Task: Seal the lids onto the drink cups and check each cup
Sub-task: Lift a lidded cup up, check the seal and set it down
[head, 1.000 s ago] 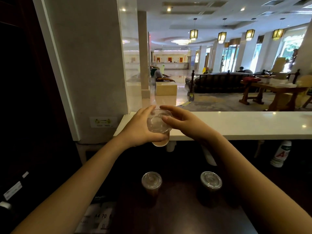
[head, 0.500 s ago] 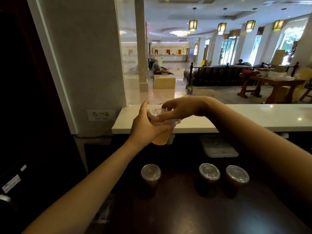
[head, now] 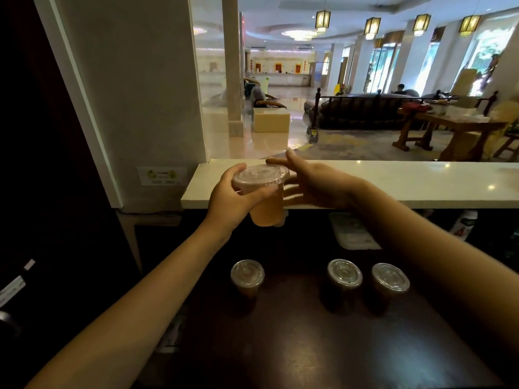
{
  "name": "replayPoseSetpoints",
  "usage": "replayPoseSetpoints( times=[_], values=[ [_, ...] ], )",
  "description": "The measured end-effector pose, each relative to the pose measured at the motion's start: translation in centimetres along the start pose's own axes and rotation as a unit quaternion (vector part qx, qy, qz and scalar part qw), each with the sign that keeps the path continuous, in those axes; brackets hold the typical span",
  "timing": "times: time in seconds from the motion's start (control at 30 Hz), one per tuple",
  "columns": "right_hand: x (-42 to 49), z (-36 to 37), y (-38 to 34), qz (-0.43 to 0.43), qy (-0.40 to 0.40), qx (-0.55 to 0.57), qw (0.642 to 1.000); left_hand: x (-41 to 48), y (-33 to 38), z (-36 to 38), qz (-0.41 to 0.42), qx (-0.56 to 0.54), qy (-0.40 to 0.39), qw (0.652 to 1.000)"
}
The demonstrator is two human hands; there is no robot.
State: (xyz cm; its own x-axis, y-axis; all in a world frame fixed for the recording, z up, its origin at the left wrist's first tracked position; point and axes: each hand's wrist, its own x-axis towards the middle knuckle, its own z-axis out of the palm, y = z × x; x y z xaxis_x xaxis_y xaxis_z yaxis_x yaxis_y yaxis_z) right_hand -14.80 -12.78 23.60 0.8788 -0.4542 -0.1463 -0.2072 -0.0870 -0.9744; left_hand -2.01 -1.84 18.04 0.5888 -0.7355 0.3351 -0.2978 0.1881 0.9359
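My left hand grips a clear plastic cup of amber drink, held up in front of the white counter ledge. A clear lid sits on the cup's rim. My right hand is just right of the cup, fingers spread, with its fingertips at the lid's far edge. Three more lidded cups stand on the dark table below: one on the left, one in the middle and one on the right.
A white counter ledge runs across behind the held cup. Under it lie a flat clear container and a white bottle. The dark wooden table spreads toward me. A grey pillar stands at left.
My right hand has come off the top of the lid and swung to the cup's right side, fingers spreading. The cup stays in my left hand, now tilted to show its side.
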Motion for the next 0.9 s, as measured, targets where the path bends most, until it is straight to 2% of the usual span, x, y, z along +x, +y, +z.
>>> replayPoseSetpoints(
  times=[0.1, 0.17, 0.23, 0.3, 0.4, 0.47, 0.53, 0.6, 0.7, 0.8, 0.9],
  values=[
    [1.0, 1.0, 3.9, 0.042, -0.006, 0.153, 0.987, 0.2, -0.1, 0.1, -0.020, -0.098, 0.018, 0.995],
    [1.2, 2.2, 5.4, 0.051, -0.043, 0.261, 0.963, 0.4, -0.3, 0.3, -0.016, -0.143, 0.012, 0.990],
    [1.2, 2.7, 5.6, 0.035, -0.053, 0.360, 0.931, 0.3, -0.2, 0.1, -0.008, -0.149, -0.007, 0.989],
    [1.2, 2.7, 5.3, 0.027, -0.020, 0.382, 0.923, 0.6, -0.1, -0.7, -0.010, -0.095, -0.049, 0.994],
    [0.9, 2.2, 4.4, 0.019, 0.060, 0.278, 0.958, 1.3, 0.6, -2.9, -0.064, -0.040, -0.149, 0.986],
    [0.7, 1.7, 3.4, 0.005, 0.095, 0.140, 0.986, 1.6, 1.2, -3.9, -0.106, -0.040, -0.228, 0.967],
    [0.8, 1.2, 1.8, -0.007, 0.116, -0.025, 0.993, 1.7, 1.3, -4.4, -0.123, -0.026, -0.264, 0.956],
    [1.1, 1.0, 0.1, -0.011, 0.117, -0.137, 0.983, 2.1, 0.7, -4.8, -0.130, -0.015, -0.270, 0.954],
    [1.4, 1.3, -2.6, -0.003, 0.105, -0.229, 0.968, 2.1, -0.1, -4.8, -0.128, 0.038, -0.259, 0.957],
    [1.9, 1.9, -4.2, -0.006, 0.097, -0.312, 0.945, 1.5, -1.0, -3.9, -0.072, 0.110, -0.228, 0.965],
    [2.5, 2.3, -4.7, 0.006, 0.109, -0.361, 0.926, 1.0, -2.4, -2.6, -0.038, 0.084, -0.172, 0.981]
  ],
)
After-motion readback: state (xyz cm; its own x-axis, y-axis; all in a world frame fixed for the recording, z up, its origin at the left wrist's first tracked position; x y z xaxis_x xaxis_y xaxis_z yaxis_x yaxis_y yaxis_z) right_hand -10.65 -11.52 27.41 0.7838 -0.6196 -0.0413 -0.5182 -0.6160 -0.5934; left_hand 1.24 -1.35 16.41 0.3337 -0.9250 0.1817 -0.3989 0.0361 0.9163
